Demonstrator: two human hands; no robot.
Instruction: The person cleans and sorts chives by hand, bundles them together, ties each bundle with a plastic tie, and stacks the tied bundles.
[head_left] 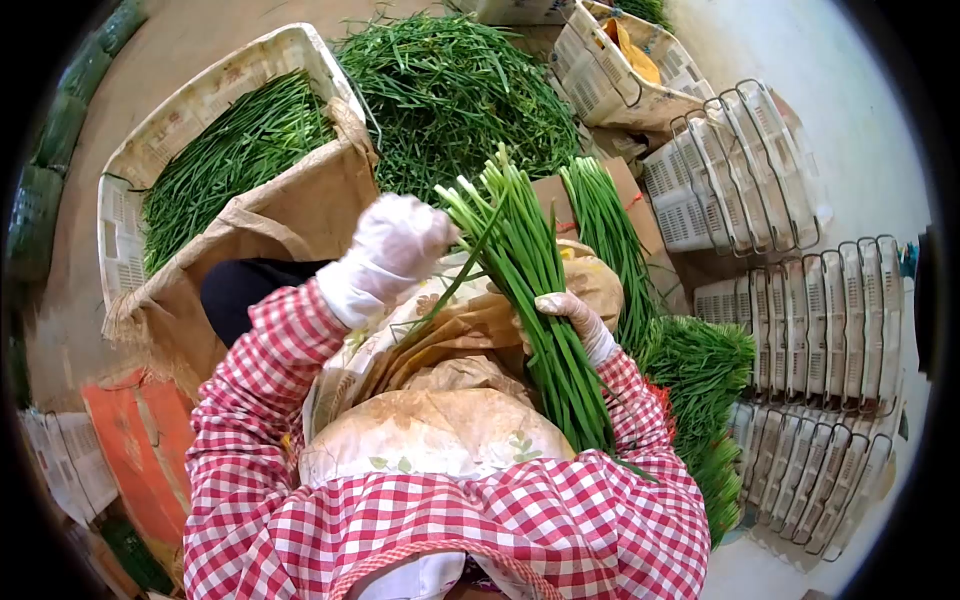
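My right hand (580, 322), in a thin pale glove, is wrapped round a thick bunch of Chinese chives (540, 290). The bunch slants over my lap, its pale cut ends up and its green leaves down by my right forearm. Close to the pale ends, on the left side, is my left hand (405, 240) in a white glove. Its fingers are closed; what they pinch, if anything, is hidden. One loose chive blade (460, 268) hangs out from the bunch below that hand. A soiled apron (430, 430) covers my lap under the bunch.
A large heap of loose chives (450, 100) lies ahead. To its left stands a white crate (120, 215) lined with sacking, holding chives. Laid chive bundles (610, 230) are at my right, with stacked wire-handled crates (730, 170) beyond. An orange sack (140, 450) is at lower left.
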